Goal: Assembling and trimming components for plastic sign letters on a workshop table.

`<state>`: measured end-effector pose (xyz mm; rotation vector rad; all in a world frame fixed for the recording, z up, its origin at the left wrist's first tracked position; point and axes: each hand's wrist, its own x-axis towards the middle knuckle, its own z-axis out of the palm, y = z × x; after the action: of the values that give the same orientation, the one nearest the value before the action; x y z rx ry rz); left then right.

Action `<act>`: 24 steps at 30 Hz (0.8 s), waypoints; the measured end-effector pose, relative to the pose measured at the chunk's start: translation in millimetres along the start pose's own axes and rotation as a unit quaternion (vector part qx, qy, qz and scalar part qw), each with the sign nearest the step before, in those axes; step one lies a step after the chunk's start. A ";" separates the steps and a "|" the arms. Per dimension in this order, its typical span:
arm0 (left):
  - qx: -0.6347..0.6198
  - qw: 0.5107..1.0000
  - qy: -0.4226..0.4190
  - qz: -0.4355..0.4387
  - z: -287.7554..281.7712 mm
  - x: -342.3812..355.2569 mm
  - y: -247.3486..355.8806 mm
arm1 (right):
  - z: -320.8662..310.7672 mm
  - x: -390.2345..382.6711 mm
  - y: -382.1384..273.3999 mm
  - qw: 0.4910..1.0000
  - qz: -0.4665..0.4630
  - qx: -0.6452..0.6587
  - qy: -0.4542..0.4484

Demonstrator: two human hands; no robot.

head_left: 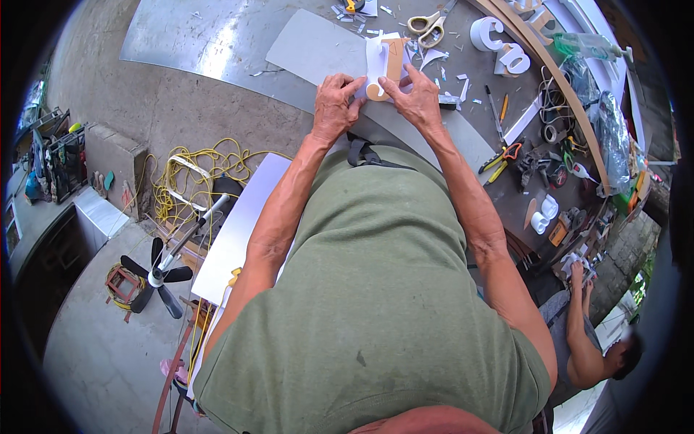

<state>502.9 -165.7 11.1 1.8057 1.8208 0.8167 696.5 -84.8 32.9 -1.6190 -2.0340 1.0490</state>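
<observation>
On the grey sheet strip (318, 45) at the table's far side, my two hands hold a small raised cutout (394, 61) with a tan face and curled white edging. My left hand (337, 105) pinches the white edging from the left, fingertips together at its near end. With the thumb on the near end and fingers along the right edge, my right hand (417, 99) grips the other side. The fingertips hide part of the piece. Cream-handled scissors (426, 29) lie just beyond it, with white scraps (432, 56) around.
Finished-looking white raised letter shapes (486, 34) stand at the far right. Pliers (500, 160), an orange cutter (504, 107), tape rolls and cables crowd the right side. A green bottle (584, 45) lies beyond a curved brown strip. Another person (582, 340) works at lower right.
</observation>
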 end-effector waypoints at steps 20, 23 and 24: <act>-0.012 1.000 0.010 -0.003 1.2 -0.3 -1.1 | 5.6 13.1 -9.3 0.984 -0.118 -0.097 0.094; -0.011 1.000 0.005 -0.010 -0.7 -0.6 1.4 | 2.3 13.2 -6.9 0.985 -0.106 -0.112 0.084; -0.015 1.000 0.006 -0.010 -1.3 0.2 1.6 | 0.9 13.2 -6.5 0.984 -0.109 -0.110 0.082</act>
<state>503.2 -165.7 13.2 1.7650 1.8221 0.8441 687.6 -73.2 34.5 -1.4836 -2.2146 0.6122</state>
